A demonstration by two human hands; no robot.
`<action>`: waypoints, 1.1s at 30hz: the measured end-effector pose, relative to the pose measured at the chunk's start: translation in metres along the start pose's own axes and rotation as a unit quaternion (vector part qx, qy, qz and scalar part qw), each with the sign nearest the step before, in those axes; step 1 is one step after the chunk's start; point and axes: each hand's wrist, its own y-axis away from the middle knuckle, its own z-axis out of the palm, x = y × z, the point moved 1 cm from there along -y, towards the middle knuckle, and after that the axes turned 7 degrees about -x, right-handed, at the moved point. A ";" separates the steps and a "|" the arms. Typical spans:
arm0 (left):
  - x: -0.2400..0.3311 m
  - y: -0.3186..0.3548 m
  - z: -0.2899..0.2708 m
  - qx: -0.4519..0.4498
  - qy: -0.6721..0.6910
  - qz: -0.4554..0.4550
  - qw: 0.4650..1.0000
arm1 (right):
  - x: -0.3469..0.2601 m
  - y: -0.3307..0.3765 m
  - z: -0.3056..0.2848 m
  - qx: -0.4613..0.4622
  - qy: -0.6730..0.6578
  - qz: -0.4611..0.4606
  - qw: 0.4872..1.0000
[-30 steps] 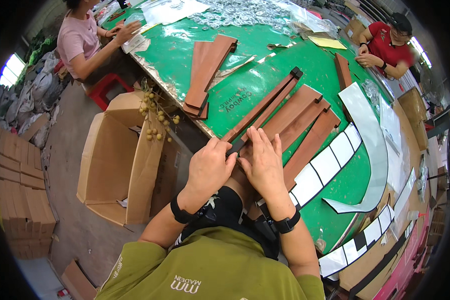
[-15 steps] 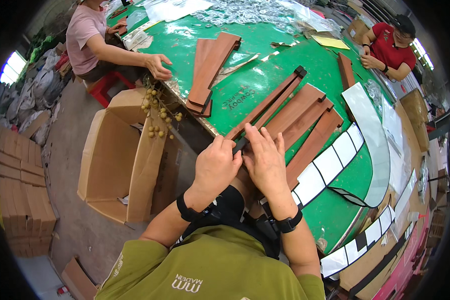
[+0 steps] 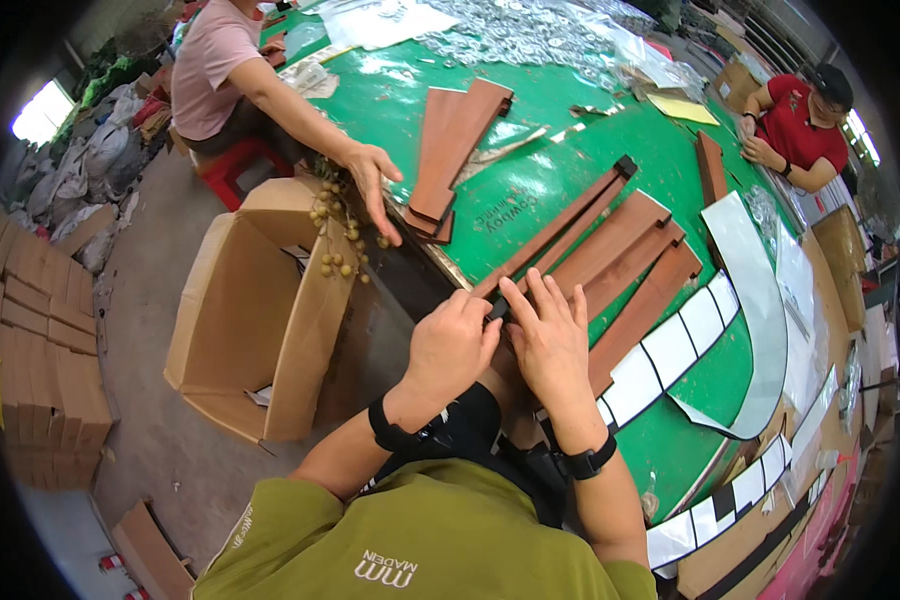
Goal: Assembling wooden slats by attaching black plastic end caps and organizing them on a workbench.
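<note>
At the green table's near edge, my left hand [image 3: 450, 343] has its fingers curled closed round the black near end [image 3: 496, 312] of a long, narrow brown strip [image 3: 560, 226]. My right hand [image 3: 553, 338] rests beside it, fingers stretched out and spread over the strip's near part; its thumb is partly hidden. The strip slants away to another black end. Right of it lie wider reddish-brown folded strips [image 3: 610, 240], and a further brown strip [image 3: 645, 310] is near my right fingers.
More brown strips [image 3: 460, 150] lie on the green table [image 3: 530, 150]. An open cardboard box [image 3: 240, 310] stands left, with a bunch of round fruit [image 3: 338, 235] at its rim. White panels [image 3: 670, 345] edge the right. Co-workers sit left [image 3: 220, 70] and far right [image 3: 800, 125].
The left co-worker's hand has swung from the table edge down towards the bunch of fruit. The whole view has shifted slightly; my hands stay at the strip's near end.
</note>
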 end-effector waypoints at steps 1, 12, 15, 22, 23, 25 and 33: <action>-0.003 -0.002 0.001 -0.009 0.005 -0.003 1.000 | 0.000 0.000 0.002 -0.006 0.001 0.004 1.000; -0.005 -0.001 0.010 0.030 0.007 -0.011 0.999 | 0.002 -0.003 0.003 0.007 0.003 -0.003 1.000; -0.006 0.000 0.010 0.031 0.015 -0.009 0.999 | 0.000 -0.001 0.002 0.005 0.003 -0.001 1.000; -0.010 0.006 0.013 0.031 0.029 -0.011 0.999 | -0.004 0.004 0.005 0.006 0.001 0.005 1.000; -0.008 0.005 0.014 0.034 0.030 -0.009 0.999 | -0.003 0.005 0.002 0.006 -0.030 0.015 0.999; -0.005 0.006 0.015 0.027 0.046 -0.018 0.998 | 0.003 0.013 -0.004 0.002 -0.108 0.044 0.993; -0.008 0.019 0.005 0.016 0.076 -0.041 0.996 | 0.064 0.123 -0.055 0.116 -0.153 0.188 0.963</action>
